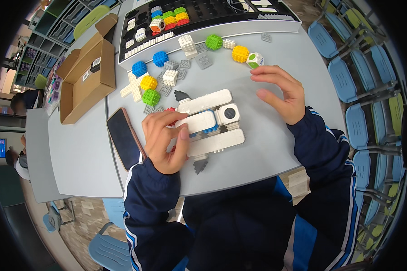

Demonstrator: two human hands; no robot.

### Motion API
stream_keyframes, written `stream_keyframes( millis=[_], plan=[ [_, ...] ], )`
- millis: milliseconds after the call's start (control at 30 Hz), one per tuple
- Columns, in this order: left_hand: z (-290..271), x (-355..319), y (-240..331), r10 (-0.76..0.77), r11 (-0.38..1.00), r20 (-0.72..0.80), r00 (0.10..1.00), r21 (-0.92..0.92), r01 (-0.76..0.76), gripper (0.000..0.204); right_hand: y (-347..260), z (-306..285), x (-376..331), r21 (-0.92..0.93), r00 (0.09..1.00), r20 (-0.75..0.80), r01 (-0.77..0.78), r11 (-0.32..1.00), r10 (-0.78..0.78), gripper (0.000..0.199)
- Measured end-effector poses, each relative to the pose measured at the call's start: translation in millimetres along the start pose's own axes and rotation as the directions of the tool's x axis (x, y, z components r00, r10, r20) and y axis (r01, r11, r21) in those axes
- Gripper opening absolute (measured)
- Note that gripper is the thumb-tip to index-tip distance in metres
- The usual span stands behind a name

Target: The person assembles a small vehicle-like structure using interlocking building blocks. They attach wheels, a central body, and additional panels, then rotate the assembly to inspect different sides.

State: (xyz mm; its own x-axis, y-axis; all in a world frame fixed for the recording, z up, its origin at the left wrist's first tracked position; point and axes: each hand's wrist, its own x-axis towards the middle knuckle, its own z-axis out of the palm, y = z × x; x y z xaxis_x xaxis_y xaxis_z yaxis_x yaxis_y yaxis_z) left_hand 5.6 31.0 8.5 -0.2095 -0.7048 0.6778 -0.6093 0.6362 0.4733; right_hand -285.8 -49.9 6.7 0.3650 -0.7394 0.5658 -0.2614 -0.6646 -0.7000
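Note:
On the table in front of me lies a model built of plastic blocks [221,141], with three long white rounded bars, a bit of blue and red, and dark grey toothed pieces at its left end. My left hand [163,142] is closed on the left end of this model, thumb and fingers at the middle bar; what lies under the fingers is hidden. To the right of the model my right hand [280,95] hovers with curved fingers apart, holding nothing. Just beyond its fingertips sits a white cube with a green round face [255,60], beside a yellow studded block [240,53].
Loose green [214,42], blue [160,58], white and grey blocks lie in an arc beyond the model. A black-lined parts tray [199,38] stands at the back. At left are a phone [124,140] and an open cardboard box [88,86]. Blue chairs [343,79] line the right.

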Motion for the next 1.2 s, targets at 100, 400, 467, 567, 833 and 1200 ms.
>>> stream_keyframes(
  millis=[100,400,467,567,833,1200],
  plan=[
    [-4.0,-0.1,2.6,-0.013,0.999,-0.008,1.000,0.052,0.014,0.011,4.8,5.8,-1.3,-0.090,0.999,-0.011,0.039,0.995,-0.040,0.028],
    [0.1,3.8,0.6,0.019,0.999,-0.047,0.999,0.052,-0.017,0.014,44.7,63.0,57.5,-0.478,0.923,0.179,0.384,0.790,-0.341,0.036],
    [-0.5,2.3,-1.3,0.005,0.999,-0.049,0.999,0.033,-0.004,0.013,53.1,86.8,71.1,-0.449,0.947,0.147,0.320,0.834,-0.285,0.031],
    [1.3,1.6,-2.4,0.003,1.000,-0.051,0.999,0.019,-0.002,0.012,63.9,100.8,76.6,-0.447,0.961,0.120,0.277,0.851,-0.249,0.023],
    [2.4,-2.3,-2.3,-0.090,0.996,-0.047,0.995,-0.024,0.088,0.015,51.9,76.9,49.1,-0.167,0.988,-0.081,0.117,0.979,-0.132,0.028],
    [2.7,-8.4,-12.1,-0.064,0.997,-0.018,0.998,-0.046,0.063,0.023,35.1,13.7,-8.8,0.021,0.993,0.089,-0.080,0.997,0.078,0.038]
  ],
)
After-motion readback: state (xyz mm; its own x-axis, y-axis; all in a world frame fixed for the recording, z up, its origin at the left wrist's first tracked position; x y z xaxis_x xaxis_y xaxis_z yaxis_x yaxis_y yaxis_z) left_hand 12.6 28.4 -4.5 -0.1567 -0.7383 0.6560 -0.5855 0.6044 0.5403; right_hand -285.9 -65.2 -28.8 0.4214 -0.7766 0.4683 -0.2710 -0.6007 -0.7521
